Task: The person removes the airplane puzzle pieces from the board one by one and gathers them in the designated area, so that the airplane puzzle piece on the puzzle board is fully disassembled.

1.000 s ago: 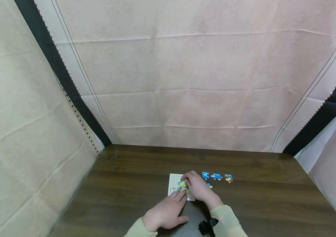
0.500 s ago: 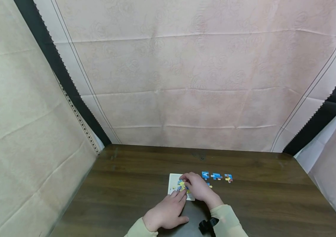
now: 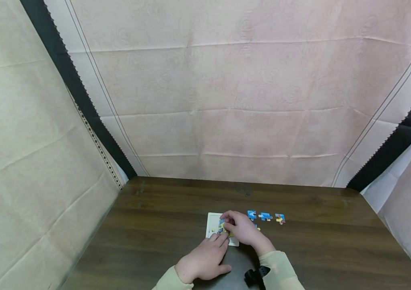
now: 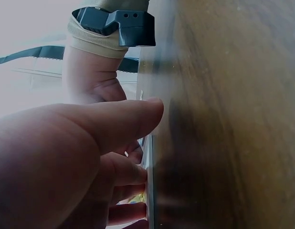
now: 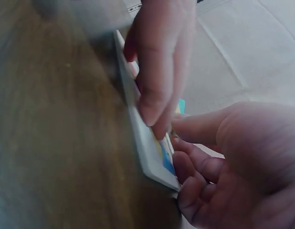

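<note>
A small white-framed puzzle board point(image 3: 211, 219) lies on the table, with blue and yellow puzzle pieces point(image 3: 222, 226) in it partly covered by both hands. My left hand point(image 3: 205, 259) rests its extended fingertips on the board's near part; its thumb points right, apart from the board. My right hand point(image 3: 245, 229) reaches over the board's right side, thumb and fingers curled together at a puzzle piece. In the right wrist view a teal and yellow bit of that piece point(image 5: 181, 105) shows by the thumb; the rest is hidden behind fingers.
Three loose puzzle pieces lie in a row right of the board: one blue point(image 3: 251, 214), another blue point(image 3: 265, 216) and one blue and yellow point(image 3: 280, 218). A further piece point(image 3: 258, 228) is half hidden by the right hand. Pale fabric walls surround the brown table point(image 3: 162, 209).
The right hand's fingers have shifted slightly left and now cover more of the yellow area on the board. The left hand stays almost where it was. The loose pieces are unmoved.
</note>
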### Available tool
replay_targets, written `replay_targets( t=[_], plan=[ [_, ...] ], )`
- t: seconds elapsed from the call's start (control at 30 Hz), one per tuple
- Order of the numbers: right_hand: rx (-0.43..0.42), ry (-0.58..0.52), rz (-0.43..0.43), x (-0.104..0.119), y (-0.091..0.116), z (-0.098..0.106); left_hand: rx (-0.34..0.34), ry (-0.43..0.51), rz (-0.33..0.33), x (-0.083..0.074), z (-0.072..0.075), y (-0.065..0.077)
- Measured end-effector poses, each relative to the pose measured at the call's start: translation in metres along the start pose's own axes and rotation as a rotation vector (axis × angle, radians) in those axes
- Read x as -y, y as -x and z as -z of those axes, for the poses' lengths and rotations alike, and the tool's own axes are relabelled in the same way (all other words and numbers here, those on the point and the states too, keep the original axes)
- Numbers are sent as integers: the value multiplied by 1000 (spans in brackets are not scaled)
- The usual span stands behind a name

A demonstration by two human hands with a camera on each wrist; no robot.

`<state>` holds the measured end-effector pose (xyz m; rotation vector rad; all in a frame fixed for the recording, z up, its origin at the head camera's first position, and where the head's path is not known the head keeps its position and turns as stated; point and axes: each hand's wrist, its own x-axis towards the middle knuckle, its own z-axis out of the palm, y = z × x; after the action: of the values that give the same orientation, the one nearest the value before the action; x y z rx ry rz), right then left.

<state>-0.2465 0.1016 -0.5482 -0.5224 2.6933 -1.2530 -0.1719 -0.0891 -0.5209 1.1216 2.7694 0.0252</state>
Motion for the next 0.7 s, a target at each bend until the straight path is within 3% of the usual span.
replay_targets(
  t=[0.27,0.7],
  plan=[
    [-39,-108,9,0,0,8,26,60,-3,3,4,0],
    [-102,-76,-28,-5,2,17,-8,67,0,2,2,-5]
  ],
)
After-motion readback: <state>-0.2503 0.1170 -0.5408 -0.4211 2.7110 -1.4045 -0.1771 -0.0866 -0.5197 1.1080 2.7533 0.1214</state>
